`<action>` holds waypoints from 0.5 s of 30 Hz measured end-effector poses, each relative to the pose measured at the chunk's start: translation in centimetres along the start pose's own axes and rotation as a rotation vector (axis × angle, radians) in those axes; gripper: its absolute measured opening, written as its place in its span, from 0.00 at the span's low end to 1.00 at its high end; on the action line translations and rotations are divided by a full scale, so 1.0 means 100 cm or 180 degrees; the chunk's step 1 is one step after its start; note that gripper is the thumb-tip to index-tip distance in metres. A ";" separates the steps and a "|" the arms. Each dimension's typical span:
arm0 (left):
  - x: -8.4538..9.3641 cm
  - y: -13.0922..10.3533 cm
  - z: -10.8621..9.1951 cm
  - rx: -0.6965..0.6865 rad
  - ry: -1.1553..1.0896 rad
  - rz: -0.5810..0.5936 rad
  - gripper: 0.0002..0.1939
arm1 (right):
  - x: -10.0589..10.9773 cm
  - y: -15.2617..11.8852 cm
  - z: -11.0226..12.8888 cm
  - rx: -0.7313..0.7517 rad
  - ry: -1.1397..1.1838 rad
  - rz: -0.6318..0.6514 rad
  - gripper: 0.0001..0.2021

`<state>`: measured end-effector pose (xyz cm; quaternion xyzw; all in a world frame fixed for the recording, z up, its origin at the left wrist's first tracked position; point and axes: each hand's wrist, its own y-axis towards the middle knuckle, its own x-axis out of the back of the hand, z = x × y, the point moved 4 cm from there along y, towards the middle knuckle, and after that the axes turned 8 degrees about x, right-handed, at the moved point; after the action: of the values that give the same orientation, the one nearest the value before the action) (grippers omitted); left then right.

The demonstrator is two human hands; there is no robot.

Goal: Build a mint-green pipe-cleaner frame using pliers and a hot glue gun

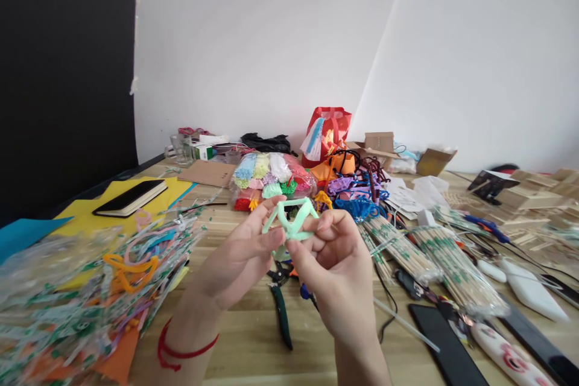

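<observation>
Between both hands, raised above the wooden table, is a mint-green pipe cleaner frame [296,226] bent into an open shape of triangles. My left hand [246,247], with a red string at the wrist, pinches its left side between thumb and fingers. On the lower right part, my right hand [337,259] grips with its thumb in front and fingers curled behind. Below them on the table lie dark green-handled pliers [281,307], their head partly hidden by the hands. Behind the frame sits a clear bag of coloured pipe cleaners [271,172].
Wrappers and scraps [104,289] heap up at left, near a black notebook [131,198] on yellow paper. At right lie packs of wooden sticks [452,265], a black phone [446,344] and a white power bank [534,289]. A red bag [328,132] stands by the wall.
</observation>
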<state>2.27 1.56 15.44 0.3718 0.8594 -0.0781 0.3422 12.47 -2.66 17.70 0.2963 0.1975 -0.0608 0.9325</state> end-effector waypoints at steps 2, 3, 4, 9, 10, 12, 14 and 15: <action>0.001 0.001 0.001 0.0056 0.0105 -0.0073 0.25 | 0.001 0.000 0.000 -0.0023 0.0006 -0.0013 0.15; 0.001 0.001 0.001 0.0076 0.0164 -0.0105 0.26 | 0.001 0.000 0.000 -0.0037 0.0000 -0.0022 0.16; 0.001 0.001 0.001 0.0078 0.0188 -0.0091 0.27 | 0.001 -0.001 0.000 -0.0051 -0.0003 -0.0032 0.16; 0.000 0.002 0.001 0.0110 0.0230 0.0024 0.27 | 0.002 0.000 0.000 -0.0078 0.0033 -0.0029 0.16; 0.000 0.002 0.001 0.0120 0.0225 0.0052 0.25 | 0.002 0.000 0.000 -0.0084 0.0033 -0.0031 0.16; -0.001 0.002 0.001 0.0140 0.0203 0.0105 0.22 | 0.002 0.000 0.000 -0.0096 0.0025 -0.0033 0.16; -0.002 0.002 0.001 0.0156 0.0188 0.0148 0.21 | 0.001 0.000 0.000 -0.0096 0.0024 -0.0040 0.16; -0.002 0.002 0.001 0.0160 0.0187 0.0164 0.21 | 0.001 -0.001 0.000 -0.0093 0.0032 -0.0041 0.16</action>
<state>2.58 1.57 15.54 0.4044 0.8570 -0.0799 0.3092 12.57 -2.72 17.62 0.2816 0.2049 -0.0623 0.9353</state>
